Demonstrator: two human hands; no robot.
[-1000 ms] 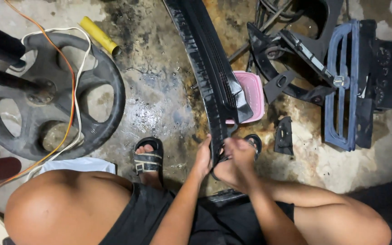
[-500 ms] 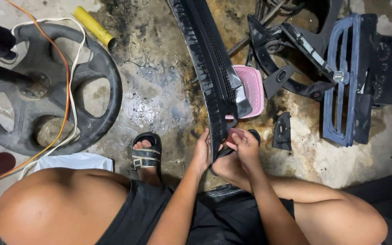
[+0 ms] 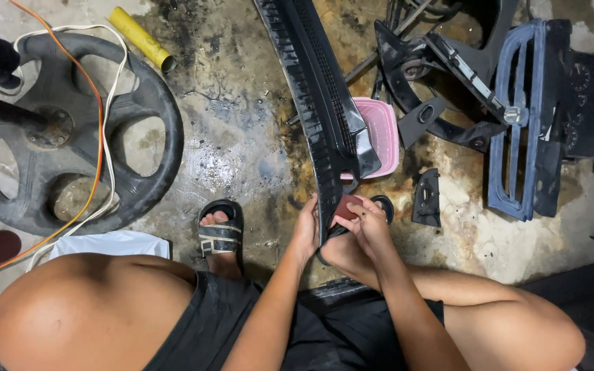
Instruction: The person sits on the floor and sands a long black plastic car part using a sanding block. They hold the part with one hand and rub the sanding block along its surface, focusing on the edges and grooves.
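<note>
Head view: I am gripping the long black ribbed plastic trim panel (image 3: 324,130) with my left hand (image 3: 306,230) on the stained concrete floor (image 3: 235,137), while my right hand (image 3: 366,223) is pinching a small dark-red sanding piece (image 3: 346,206) against its lower edge, best kept flat and steady.

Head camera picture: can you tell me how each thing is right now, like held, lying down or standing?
Long black trim piece: lying on the floor, near end held.
Left hand: gripping the trim's edge.
Right hand: pressing a small dark red piece on the trim.
Pink basket: on the floor, partly under the trim.
Yellow tube: lying flat.
</note>
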